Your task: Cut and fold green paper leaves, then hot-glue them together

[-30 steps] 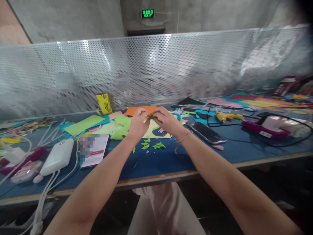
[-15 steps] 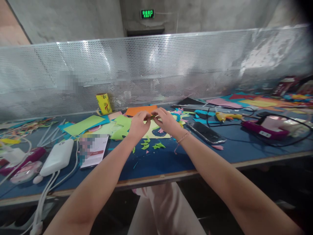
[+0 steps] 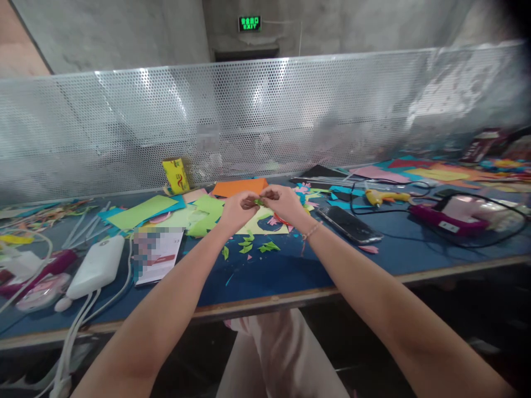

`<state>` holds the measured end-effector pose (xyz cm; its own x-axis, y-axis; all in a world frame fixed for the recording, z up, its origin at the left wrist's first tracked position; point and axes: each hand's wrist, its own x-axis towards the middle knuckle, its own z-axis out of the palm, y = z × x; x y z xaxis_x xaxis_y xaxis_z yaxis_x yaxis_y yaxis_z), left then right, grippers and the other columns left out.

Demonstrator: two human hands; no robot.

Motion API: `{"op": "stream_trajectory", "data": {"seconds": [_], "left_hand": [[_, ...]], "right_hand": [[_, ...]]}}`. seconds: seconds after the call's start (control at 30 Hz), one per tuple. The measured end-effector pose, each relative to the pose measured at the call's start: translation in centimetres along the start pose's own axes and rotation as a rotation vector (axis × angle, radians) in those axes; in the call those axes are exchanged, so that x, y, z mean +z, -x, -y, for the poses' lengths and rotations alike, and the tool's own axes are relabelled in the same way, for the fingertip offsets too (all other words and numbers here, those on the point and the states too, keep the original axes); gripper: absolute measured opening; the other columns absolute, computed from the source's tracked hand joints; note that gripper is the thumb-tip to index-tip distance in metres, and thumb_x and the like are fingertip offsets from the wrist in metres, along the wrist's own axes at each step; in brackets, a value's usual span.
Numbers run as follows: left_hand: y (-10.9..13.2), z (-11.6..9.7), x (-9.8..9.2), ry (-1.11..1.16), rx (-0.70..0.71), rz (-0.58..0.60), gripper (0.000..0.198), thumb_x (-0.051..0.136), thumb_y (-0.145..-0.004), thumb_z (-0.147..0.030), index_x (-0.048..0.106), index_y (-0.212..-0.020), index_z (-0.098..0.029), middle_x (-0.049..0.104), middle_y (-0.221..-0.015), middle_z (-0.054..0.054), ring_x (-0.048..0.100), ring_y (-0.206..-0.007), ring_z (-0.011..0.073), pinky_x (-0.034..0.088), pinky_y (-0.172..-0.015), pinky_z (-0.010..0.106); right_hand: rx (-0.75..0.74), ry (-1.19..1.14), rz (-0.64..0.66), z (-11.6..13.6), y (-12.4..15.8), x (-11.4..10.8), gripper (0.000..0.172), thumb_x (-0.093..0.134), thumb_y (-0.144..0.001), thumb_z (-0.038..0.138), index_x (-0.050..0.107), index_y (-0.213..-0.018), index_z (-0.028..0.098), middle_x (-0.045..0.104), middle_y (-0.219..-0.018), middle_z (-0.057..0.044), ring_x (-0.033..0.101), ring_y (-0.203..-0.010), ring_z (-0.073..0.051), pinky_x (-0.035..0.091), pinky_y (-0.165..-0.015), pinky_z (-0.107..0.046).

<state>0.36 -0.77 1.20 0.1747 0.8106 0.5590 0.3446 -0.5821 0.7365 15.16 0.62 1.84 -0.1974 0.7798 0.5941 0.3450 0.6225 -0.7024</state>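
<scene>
Left hand (image 3: 237, 210), right hand (image 3: 283, 203) pinch green paper piece (image 3: 259, 201); arms outstretched

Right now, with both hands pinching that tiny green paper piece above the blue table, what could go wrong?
The small green paper piece, pinched between left hand and right hand, could tear, or slip and get lost among the loose green paper scraps below. The black smartphone lies just right of the right hand and could get knocked.

two hands (image 3: 238, 210), one phone (image 3: 349, 224), one glue gun (image 3: 384, 196), one power bank (image 3: 96, 266).
</scene>
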Motion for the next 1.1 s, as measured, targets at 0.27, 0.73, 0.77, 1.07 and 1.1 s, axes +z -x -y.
{"op": "stream_trajectory", "data": {"seconds": [0.27,0.73,0.77,1.07,1.1], "left_hand": [[-0.07,0.10,-0.53,-0.244,0.117,-0.012,0.002,0.061,-0.066,-0.020,0.059,-0.066,-0.020,0.062,-0.068,0.000,0.056,-0.064,0.0120,0.044,-0.062,0.025],[0.10,-0.70,-0.62,0.023,-0.042,-0.098,0.012,0.064,-0.064,-0.027,0.058,-0.061,-0.017,0.057,-0.058,0.000,0.050,-0.054,0.0104,0.040,-0.053,0.024],[0.07,-0.63,-0.57,0.063,-0.050,-0.100,0.013,0.065,-0.063,-0.027,0.058,-0.061,-0.017,0.057,-0.058,0.000,0.050,-0.054,0.0102,0.040,-0.054,0.024],[-0.20,-0.18,-0.07,0.572,-0.140,-0.075,0.025,0.071,-0.057,-0.032,0.056,-0.063,-0.013,0.058,-0.059,-0.001,0.057,-0.062,0.0102,0.047,-0.073,0.031],[-0.15,-0.31,-0.02,0.612,-0.151,-0.074,0.025,0.072,-0.056,-0.032,0.056,-0.062,-0.013,0.058,-0.058,-0.001,0.057,-0.061,0.0098,0.047,-0.074,0.031]], "right_hand": [[0.139,-0.261,0.060,-0.41,-0.33,0.05,0.010,0.061,-0.061,0.020,0.059,-0.070,0.015,0.057,-0.058,0.000,0.054,-0.052,-0.010,0.046,-0.056,-0.025],[0.080,-0.495,0.165,-0.98,-0.35,0.11,0.031,0.067,-0.059,0.027,0.058,-0.086,0.016,0.055,-0.071,0.002,0.052,-0.062,-0.007,0.044,-0.061,-0.024],[0.062,-0.462,0.159,-0.99,-0.36,0.11,0.031,0.067,-0.059,0.027,0.057,-0.087,0.016,0.055,-0.070,0.002,0.051,-0.062,-0.007,0.044,-0.060,-0.024],[0.025,-0.565,0.135,-0.57,-0.15,-0.07,0.034,0.066,-0.062,0.024,0.052,-0.093,0.020,0.057,-0.079,0.001,0.055,-0.071,-0.008,0.049,-0.067,-0.025],[0.026,-0.571,0.133,-0.59,-0.14,-0.04,0.033,0.065,-0.062,0.023,0.053,-0.093,0.020,0.057,-0.080,0.001,0.056,-0.072,-0.009,0.049,-0.068,-0.026]]}}
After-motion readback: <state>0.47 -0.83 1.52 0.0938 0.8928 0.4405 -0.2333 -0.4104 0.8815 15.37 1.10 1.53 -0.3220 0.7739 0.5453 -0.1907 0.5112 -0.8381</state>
